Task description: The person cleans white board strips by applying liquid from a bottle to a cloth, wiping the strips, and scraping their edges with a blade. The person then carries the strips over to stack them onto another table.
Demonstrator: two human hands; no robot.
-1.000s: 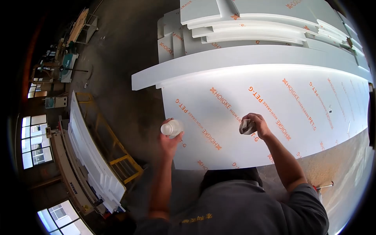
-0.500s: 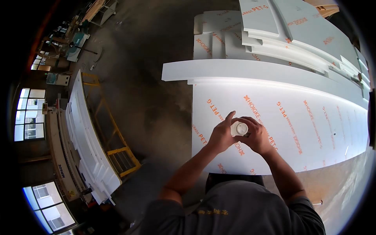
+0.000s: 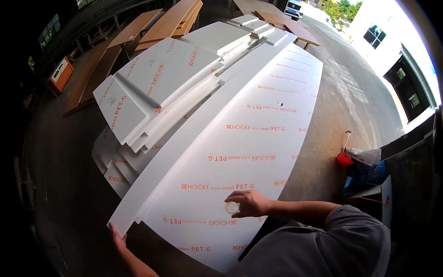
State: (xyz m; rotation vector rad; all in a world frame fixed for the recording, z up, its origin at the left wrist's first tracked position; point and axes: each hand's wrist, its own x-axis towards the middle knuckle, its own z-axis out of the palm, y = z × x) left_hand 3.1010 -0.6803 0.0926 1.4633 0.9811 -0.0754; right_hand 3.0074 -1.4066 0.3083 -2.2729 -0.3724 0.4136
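My right hand (image 3: 251,203) is over the near part of a wide white panel (image 3: 221,173) printed with orange HOIGKE PET-G lettering. Its fingers curve round a pale roll of tape (image 3: 232,207), which shows as a ring facing up. At the lower left, my left hand (image 3: 118,237) grips the near corner of a long, narrow white board (image 3: 152,187). This board lies lengthwise along the wide panel's left side. Some of the left fingers are hidden at the board's edge.
Stacked white panels (image 3: 170,69) stand to the left, with stepped edges. Brown boards (image 3: 168,23) lie on supports at the back. A red object (image 3: 344,159) and bags (image 3: 364,157) are at the right, near the bright doorway side. A vehicle (image 3: 293,8) is far back.
My view has swung to the right. My left hand has left the tape roll and now grips the narrow board's near end. The roll stays in my right hand alone.
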